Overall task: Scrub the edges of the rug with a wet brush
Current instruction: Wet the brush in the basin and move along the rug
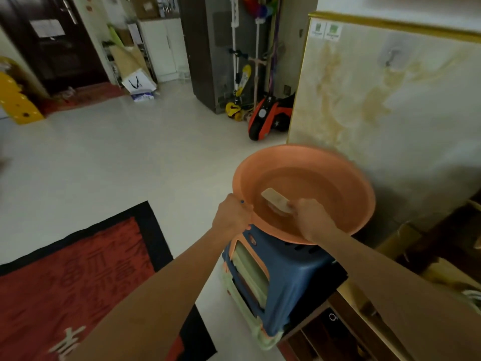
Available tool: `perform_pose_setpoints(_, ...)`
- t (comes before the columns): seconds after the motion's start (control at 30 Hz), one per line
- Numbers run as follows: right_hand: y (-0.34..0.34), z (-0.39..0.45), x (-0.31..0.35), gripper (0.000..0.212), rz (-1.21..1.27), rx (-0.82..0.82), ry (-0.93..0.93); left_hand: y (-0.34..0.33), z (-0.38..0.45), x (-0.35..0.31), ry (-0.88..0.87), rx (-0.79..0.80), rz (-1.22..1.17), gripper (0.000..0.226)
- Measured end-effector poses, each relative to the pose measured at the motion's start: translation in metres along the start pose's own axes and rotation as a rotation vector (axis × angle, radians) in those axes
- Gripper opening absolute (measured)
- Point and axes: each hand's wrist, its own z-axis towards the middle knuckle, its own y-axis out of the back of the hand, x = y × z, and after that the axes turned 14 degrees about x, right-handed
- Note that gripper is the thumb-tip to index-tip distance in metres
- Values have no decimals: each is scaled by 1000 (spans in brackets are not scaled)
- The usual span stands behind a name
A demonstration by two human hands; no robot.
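An orange plastic basin (346,178) sits on a stack of plastic stools (283,277), blue on top. My left hand (231,217) grips the basin's near left rim. My right hand (311,217) holds a pale scrub brush (274,199) inside the basin, down near its bottom. A red rug (65,277) with a black border and pale characters lies on the floor at the lower left, beside the stools.
A cream marbled wall (385,105) rises right behind the basin. A low wooden shelf (364,321) stands at the lower right. Scooters and a red ride-on toy (263,118) stand by a grey cabinet further back. Pale tile floor (130,152) stretches to the left.
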Motion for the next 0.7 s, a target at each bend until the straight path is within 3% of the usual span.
perform_pose_setpoints(0.1, 0, 3, 2, 39, -2, 35, -43, 1, 0, 2, 4, 3, -20, 25)
perform_pose_setpoints(0.3, 8, -1, 1, 37, 59, 31, -19, 3, 2, 3, -4, -5, 11, 28)
perform_pose_setpoints(0.57, 39, -22, -8, 37, 242, -360, 165, 9, -3, -6, 22, 66, 61, 26)
perform_pose_setpoints(0.7, 42, -26, -17, 29, -79, 24, -50, 8, -7, -10, 40, 83, 5, 11)
